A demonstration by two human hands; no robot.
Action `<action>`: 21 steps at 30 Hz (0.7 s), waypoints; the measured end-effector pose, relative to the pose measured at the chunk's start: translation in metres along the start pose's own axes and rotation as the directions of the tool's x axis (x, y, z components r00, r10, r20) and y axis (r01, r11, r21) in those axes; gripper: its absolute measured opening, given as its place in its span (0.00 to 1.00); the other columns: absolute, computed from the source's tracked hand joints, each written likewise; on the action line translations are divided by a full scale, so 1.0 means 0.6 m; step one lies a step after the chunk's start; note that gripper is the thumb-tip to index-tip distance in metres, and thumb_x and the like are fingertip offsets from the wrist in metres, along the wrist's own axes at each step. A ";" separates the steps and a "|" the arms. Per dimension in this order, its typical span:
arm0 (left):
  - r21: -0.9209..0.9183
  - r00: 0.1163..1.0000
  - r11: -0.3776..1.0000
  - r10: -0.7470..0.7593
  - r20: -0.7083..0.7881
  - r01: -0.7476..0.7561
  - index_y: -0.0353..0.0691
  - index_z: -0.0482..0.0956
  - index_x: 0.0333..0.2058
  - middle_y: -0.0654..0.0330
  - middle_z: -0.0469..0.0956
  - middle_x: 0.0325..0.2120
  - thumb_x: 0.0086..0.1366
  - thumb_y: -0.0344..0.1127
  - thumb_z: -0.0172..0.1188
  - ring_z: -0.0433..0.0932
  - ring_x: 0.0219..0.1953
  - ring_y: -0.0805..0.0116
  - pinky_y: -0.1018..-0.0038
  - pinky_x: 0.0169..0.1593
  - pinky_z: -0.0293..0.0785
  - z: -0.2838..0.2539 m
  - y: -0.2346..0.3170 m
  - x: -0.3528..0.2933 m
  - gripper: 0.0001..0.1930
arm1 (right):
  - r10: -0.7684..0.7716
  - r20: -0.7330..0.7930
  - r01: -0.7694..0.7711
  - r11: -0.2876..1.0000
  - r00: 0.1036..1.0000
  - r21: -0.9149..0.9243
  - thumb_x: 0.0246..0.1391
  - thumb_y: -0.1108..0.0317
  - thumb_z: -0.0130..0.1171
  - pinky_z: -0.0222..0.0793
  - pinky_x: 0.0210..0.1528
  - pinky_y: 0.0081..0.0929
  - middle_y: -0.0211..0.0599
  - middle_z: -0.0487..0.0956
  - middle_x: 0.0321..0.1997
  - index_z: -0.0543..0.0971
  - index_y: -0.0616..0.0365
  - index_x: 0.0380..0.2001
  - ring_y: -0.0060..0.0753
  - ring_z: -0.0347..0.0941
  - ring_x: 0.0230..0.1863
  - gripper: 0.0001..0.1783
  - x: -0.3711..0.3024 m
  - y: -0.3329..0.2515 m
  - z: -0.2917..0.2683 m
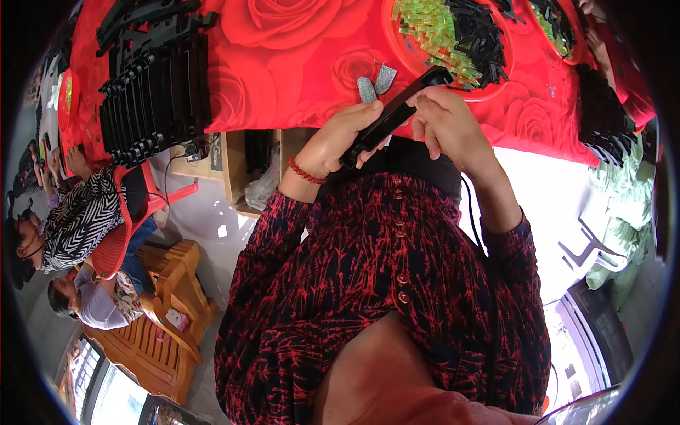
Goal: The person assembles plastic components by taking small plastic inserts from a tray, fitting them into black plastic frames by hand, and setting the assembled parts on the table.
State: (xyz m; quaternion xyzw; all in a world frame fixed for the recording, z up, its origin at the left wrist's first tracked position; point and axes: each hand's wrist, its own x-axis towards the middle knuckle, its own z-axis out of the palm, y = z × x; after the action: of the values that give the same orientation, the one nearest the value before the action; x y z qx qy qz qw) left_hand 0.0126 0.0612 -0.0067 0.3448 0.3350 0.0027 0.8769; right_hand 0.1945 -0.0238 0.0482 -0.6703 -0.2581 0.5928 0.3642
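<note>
A long black plastic bar (382,126) slants up to the right in front of my chest, by the table's near edge. My left hand (347,131), with a red beaded bracelet at the wrist, is closed around its lower end. My right hand (450,127) is beside the bar's upper half, thumb and forefinger pinched against its edge and the other fingers curled. Whether a small part sits in that pinch is hidden. Just beyond the bar lie two small grey fabric finger covers (366,90) on the table.
A red tray (501,85) holds yellow-green clear pieces and small black parts. Many similar black bars (156,106) are stacked at the left of the red rose-patterned tablecloth (283,64). Other people sit at the left, near a wooden bench (170,312); another person's arm shows far right.
</note>
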 end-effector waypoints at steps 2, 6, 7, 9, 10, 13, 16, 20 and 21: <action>-0.009 1.000 1.000 0.000 0.005 0.000 0.40 0.72 0.30 0.62 0.74 0.20 0.73 0.53 0.44 0.68 0.13 0.78 0.82 0.14 0.63 0.000 -0.002 0.000 0.22 | 0.003 0.003 -0.003 1.000 1.000 -0.019 0.68 0.64 0.40 0.55 0.12 0.15 0.38 0.73 0.21 0.71 0.66 0.43 0.19 0.61 0.09 0.15 0.000 -0.001 0.000; -0.028 0.999 0.999 0.037 0.019 -0.037 0.39 0.74 0.37 0.61 0.74 0.20 0.72 0.53 0.46 0.68 0.13 0.78 0.82 0.14 0.62 -0.002 -0.010 0.002 0.21 | -0.055 -0.011 0.053 0.991 0.998 -0.119 0.67 0.65 0.40 0.61 0.15 0.20 0.40 0.75 0.21 0.71 0.66 0.42 0.24 0.65 0.10 0.15 -0.006 -0.003 0.000; -0.030 0.999 0.999 0.037 0.018 -0.037 0.39 0.74 0.37 0.61 0.74 0.20 0.72 0.53 0.46 0.68 0.13 0.78 0.82 0.14 0.62 0.000 -0.010 0.003 0.21 | -0.054 -0.009 0.052 0.991 0.999 -0.120 0.67 0.65 0.40 0.61 0.15 0.20 0.40 0.75 0.21 0.71 0.66 0.42 0.24 0.65 0.10 0.15 -0.007 0.000 0.002; 0.042 0.998 0.998 0.049 -0.047 -0.047 0.40 0.73 0.35 0.63 0.74 0.20 0.72 0.53 0.46 0.68 0.13 0.78 0.82 0.14 0.62 0.004 -0.008 0.004 0.21 | -0.350 -0.049 0.243 0.737 0.935 -0.630 0.62 0.68 0.45 0.70 0.28 0.45 0.56 0.77 0.24 0.71 0.67 0.36 0.55 0.75 0.24 0.11 -0.006 0.009 0.008; 0.041 0.998 0.998 0.050 -0.048 -0.048 0.40 0.73 0.35 0.63 0.74 0.20 0.72 0.53 0.46 0.68 0.13 0.78 0.82 0.14 0.62 0.004 -0.009 0.004 0.21 | -0.349 -0.047 0.244 0.737 0.936 -0.631 0.62 0.68 0.45 0.70 0.28 0.45 0.56 0.77 0.24 0.71 0.67 0.36 0.55 0.75 0.24 0.11 -0.006 0.008 0.009; 0.087 0.997 0.995 0.052 -0.048 -0.048 0.41 0.73 0.33 0.64 0.74 0.20 0.72 0.53 0.46 0.68 0.13 0.79 0.82 0.15 0.62 0.006 -0.011 0.002 0.20 | -0.255 0.007 0.175 0.643 0.967 -0.745 0.58 0.70 0.47 0.68 0.36 0.55 0.63 0.75 0.27 0.71 0.65 0.34 0.66 0.73 0.33 0.08 -0.006 0.009 0.009; 0.089 0.996 0.995 0.045 -0.076 -0.038 0.41 0.72 0.32 0.65 0.73 0.19 0.73 0.52 0.45 0.68 0.13 0.79 0.82 0.15 0.62 0.004 -0.008 -0.003 0.20 | -0.332 0.048 0.277 0.689 0.942 -0.670 0.62 0.69 0.45 0.70 0.28 0.47 0.56 0.76 0.23 0.71 0.64 0.36 0.55 0.75 0.24 0.09 -0.004 0.014 0.003; 0.111 0.995 0.992 0.075 -0.060 -0.068 0.42 0.71 0.33 0.66 0.74 0.20 0.74 0.52 0.42 0.67 0.13 0.81 0.83 0.14 0.63 0.001 -0.012 0.000 0.20 | -0.109 0.017 0.110 0.958 0.994 -0.264 0.67 0.67 0.39 0.61 0.14 0.21 0.40 0.75 0.21 0.70 0.64 0.44 0.24 0.67 0.12 0.12 -0.005 0.004 0.010; 0.114 0.995 0.991 0.075 -0.063 -0.067 0.42 0.71 0.32 0.66 0.74 0.20 0.74 0.52 0.42 0.67 0.13 0.81 0.83 0.14 0.63 0.002 -0.012 0.000 0.20 | -0.081 -0.006 0.078 0.976 0.997 -0.203 0.68 0.67 0.39 0.58 0.13 0.19 0.40 0.76 0.22 0.70 0.63 0.44 0.21 0.65 0.11 0.13 -0.004 0.007 0.012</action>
State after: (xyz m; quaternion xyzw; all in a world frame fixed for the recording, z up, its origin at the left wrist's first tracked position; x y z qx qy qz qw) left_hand 0.0119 0.0552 -0.0104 0.4050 0.3514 0.0267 0.8437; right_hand 0.1867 -0.0266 0.0460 -0.6972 -0.3412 0.5437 0.3193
